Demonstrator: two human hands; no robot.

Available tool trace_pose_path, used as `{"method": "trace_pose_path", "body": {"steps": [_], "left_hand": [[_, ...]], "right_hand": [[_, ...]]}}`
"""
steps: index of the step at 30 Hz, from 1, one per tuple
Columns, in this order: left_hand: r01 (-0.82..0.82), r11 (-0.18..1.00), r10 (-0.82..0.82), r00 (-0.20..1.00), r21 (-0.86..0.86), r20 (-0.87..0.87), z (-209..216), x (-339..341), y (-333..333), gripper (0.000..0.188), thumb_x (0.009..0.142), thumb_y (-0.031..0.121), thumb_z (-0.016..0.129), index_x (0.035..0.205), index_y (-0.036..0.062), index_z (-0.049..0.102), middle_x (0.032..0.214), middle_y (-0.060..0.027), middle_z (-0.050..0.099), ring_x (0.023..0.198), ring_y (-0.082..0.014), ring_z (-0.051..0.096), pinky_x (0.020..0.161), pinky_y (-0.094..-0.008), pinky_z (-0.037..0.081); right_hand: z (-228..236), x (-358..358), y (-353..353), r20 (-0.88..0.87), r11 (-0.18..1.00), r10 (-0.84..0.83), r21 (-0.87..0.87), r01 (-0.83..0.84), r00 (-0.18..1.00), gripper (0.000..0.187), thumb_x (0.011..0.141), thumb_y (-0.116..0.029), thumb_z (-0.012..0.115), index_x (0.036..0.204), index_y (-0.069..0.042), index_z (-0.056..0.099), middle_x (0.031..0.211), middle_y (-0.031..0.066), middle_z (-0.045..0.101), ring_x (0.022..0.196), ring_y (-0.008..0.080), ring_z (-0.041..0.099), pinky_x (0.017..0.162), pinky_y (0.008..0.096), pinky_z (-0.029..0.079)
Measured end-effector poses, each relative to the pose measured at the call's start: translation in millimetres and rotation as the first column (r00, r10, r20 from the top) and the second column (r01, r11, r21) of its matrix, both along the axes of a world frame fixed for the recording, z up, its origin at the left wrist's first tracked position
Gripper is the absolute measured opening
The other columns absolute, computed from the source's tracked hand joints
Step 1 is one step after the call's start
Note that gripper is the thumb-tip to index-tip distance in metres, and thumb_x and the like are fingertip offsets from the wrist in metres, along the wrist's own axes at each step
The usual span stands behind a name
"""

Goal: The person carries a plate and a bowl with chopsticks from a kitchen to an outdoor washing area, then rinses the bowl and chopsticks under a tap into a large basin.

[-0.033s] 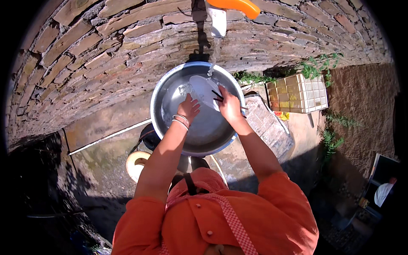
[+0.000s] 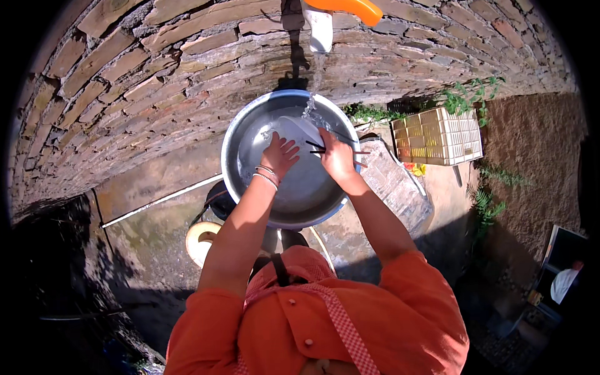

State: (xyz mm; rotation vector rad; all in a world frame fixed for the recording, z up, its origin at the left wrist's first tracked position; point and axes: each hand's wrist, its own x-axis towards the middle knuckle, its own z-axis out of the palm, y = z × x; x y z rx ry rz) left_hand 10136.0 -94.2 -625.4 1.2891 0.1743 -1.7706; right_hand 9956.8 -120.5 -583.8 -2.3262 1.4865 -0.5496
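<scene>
A large shiny metal basin (image 2: 250, 181) stands below a tap in a brick wall, and a thin stream of water (image 2: 307, 107) falls into it. My left hand (image 2: 279, 154), with bangles at the wrist, lies with fingers spread on a white plate (image 2: 299, 130) inside the basin. My right hand (image 2: 337, 157) grips the plate's right edge together with dark chopsticks (image 2: 314, 147) and a pale stick that juts out to the right.
A white slatted crate (image 2: 437, 135) sits to the right of the basin by green weeds (image 2: 465, 94). A grey slab (image 2: 394, 184) lies beside the basin. A cream ring-shaped object (image 2: 201, 240) rests on the stained concrete below left. An orange handle (image 2: 350, 7) sticks out above.
</scene>
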Motion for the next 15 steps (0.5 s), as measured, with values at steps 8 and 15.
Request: {"method": "trace_pose_path", "body": {"steps": [8, 15], "left_hand": [[-0.262, 0.961, 0.274, 0.942, 0.088, -0.194, -16.5, -5.0, -1.5, 0.029, 0.097, 0.017, 0.04, 0.12, -0.0003, 0.046, 0.116, -0.0135, 0.055, 0.107, -0.0259, 0.055, 0.097, -0.04, 0.043], [-0.179, 0.962, 0.086, 0.916, -0.206, -0.392, -22.7, 9.2, 1.3, 0.035, 0.096, 0.02, 0.044, 0.124, -0.0007, 0.044, 0.121, -0.014, 0.054, 0.112, -0.0246, 0.053, 0.098, -0.0383, 0.042]], "right_hand": [[8.0, -24.7, 18.7, -0.045, 0.923, 0.255, 0.309, -0.229, 0.966, 0.071, 0.07, -0.014, 0.067, 0.134, -0.008, 0.037, 0.128, 0.0148, 0.049, 0.098, 0.0339, 0.059, 0.074, 0.0384, 0.053], [-19.3, -36.6, 14.6, 0.407, 0.351, -0.86, 0.91, -0.222, 0.308, 0.028, 0.082, -0.034, 0.068, 0.085, -0.01, 0.053, 0.059, -0.0023, 0.049, 0.042, 0.0069, 0.039, 0.038, 0.0223, 0.028]]}}
